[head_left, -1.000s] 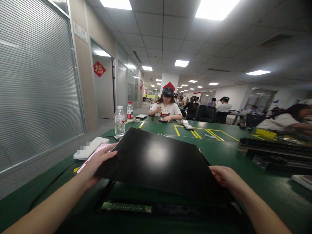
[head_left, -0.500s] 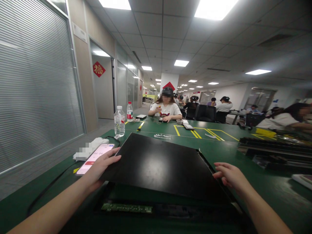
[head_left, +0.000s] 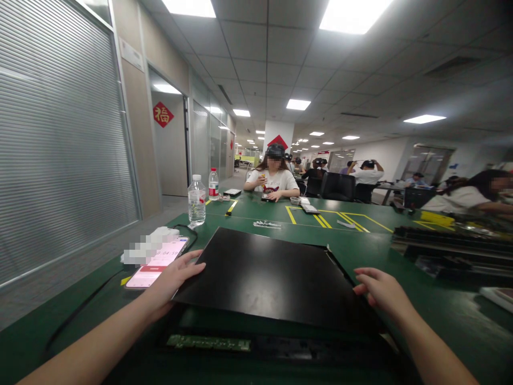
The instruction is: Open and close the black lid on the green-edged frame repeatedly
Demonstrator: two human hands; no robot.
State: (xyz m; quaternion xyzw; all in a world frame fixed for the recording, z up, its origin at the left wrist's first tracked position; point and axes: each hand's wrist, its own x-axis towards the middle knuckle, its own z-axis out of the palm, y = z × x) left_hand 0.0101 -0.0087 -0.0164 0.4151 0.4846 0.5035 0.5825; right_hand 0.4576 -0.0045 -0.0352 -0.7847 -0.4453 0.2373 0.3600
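A flat, glossy black panel (head_left: 260, 278), like a display screen, lies before me, its left side raised. My left hand (head_left: 182, 278) grips the panel's left edge, fingers on top and thumb side hidden below. Under the panel is a dark frame (head_left: 332, 254), whose right side and far right corner show. A narrow green circuit board (head_left: 208, 342) is visible along the near side. My right hand (head_left: 377, 286) is beside the frame's right edge, fingers loosely bent and apart, holding nothing; whether the fingertips touch the edge I cannot tell.
Left on the green table (head_left: 420, 272) lie a lit phone (head_left: 160, 264) and a black cable (head_left: 80, 302). Two bottles, the nearer a water bottle (head_left: 196, 200), stand behind them. Dark strips (head_left: 452, 251) are stacked at right. A person (head_left: 274, 176) sits opposite.
The panel's left and far edges have come down and shifted slightly right, with my left hand following. My right hand has barely moved.
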